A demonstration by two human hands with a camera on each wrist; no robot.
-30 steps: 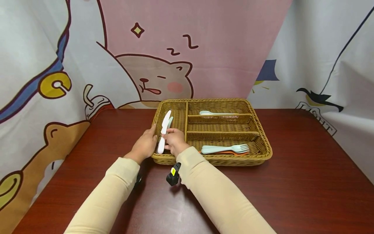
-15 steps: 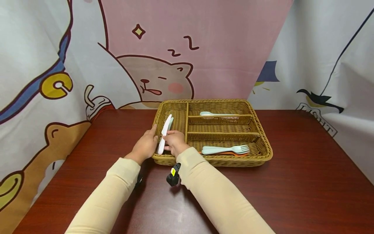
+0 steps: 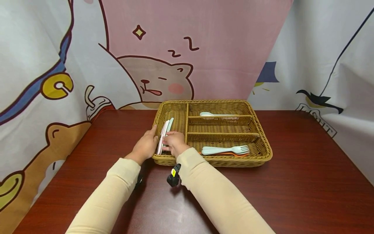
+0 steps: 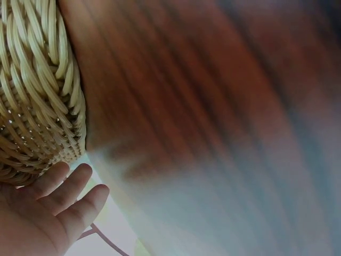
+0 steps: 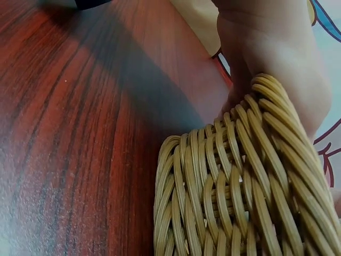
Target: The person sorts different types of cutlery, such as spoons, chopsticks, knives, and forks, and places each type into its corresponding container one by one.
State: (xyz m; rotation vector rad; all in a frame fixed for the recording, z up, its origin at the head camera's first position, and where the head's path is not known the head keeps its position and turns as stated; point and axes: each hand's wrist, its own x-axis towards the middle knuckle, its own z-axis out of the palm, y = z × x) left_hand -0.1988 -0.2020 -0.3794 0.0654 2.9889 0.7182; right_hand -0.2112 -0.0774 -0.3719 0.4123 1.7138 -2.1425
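A wicker cutlery basket (image 3: 223,162) stands on the table. In its left compartment a pale pink knife (image 3: 164,131) lies lengthwise near the left wall, seen nearly edge-on. Beside it shows the tip of a mint-green knife (image 3: 170,123). My right hand (image 3: 176,143) reaches over the front rim and pinches the pink knife near its handle; the wrist view hides these fingertips behind the basket wall. My left hand (image 3: 145,145) rests against the outside of the basket's left side, and its fingers (image 4: 80,213) look extended beside the weave in the left wrist view.
Mint-green forks (image 3: 226,149) lie over an orange utensil (image 3: 240,154) in the front right compartment. A pale utensil (image 3: 208,114) lies in the back right one. Wicker dividers (image 3: 222,133) separate these sections. A printed cloth (image 3: 233,48) hangs behind the table (image 3: 306,169).
The pink knife has come down into the left compartment and turned from its flat side to nearly edge-on. My right hand has barely shifted; the left stays at the basket's side.
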